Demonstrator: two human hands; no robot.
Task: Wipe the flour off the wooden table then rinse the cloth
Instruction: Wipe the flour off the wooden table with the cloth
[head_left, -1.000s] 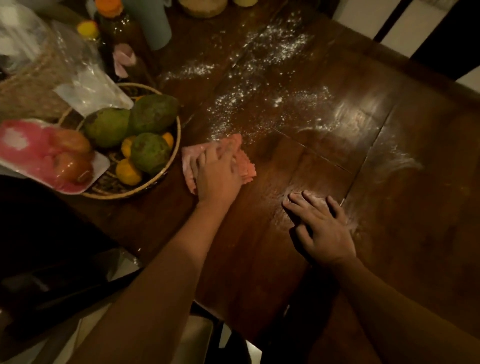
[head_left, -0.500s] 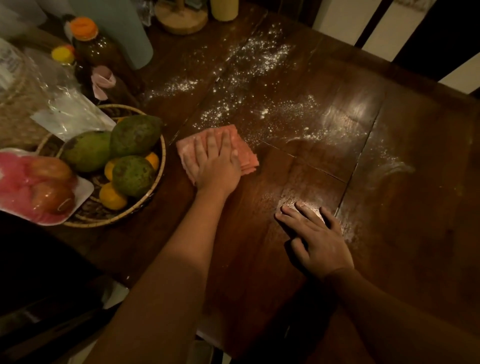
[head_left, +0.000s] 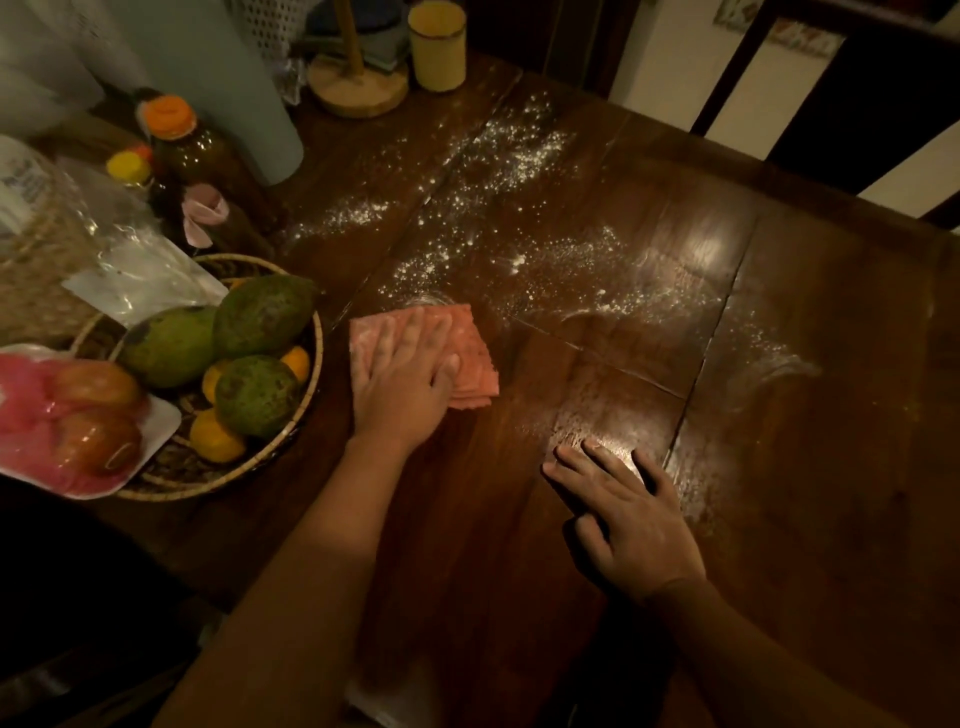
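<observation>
- One left hand (head_left: 402, 379) is lying flat on one folded pink cloth (head_left: 474, 364), its fingers (head_left: 415, 325) straight and slightly spread, pressing down on the fabric without curling round it.
- The cloth is sitting on the dark wooden counter (head_left: 805, 519), just right of the basket (head_left: 317, 353) and at the near edge of the flour (head_left: 519, 156).
- One right hand (head_left: 628, 525) is resting palm down on bare wood, well apart from the cloth, fingers extended and holding nothing.
- The flour is lying in several scattered white patches beyond the cloth, with one smeared arc showing farther right.
- One round woven basket is holding three large green fruits (head_left: 257, 395) and at least three small orange fruits (head_left: 213, 441); any others are hidden.
- One white tray (head_left: 161, 426) wrapped in pink film is leaning over the basket's left rim, carrying two reddish round fruits (head_left: 96, 441).
- Two bottles are standing behind the basket: one with an orange cap (head_left: 169, 117), one with a yellow cap (head_left: 128, 169).
- One yellow cup (head_left: 436, 47) is standing at the far edge, just beside one round wooden stand base (head_left: 356, 85).
</observation>
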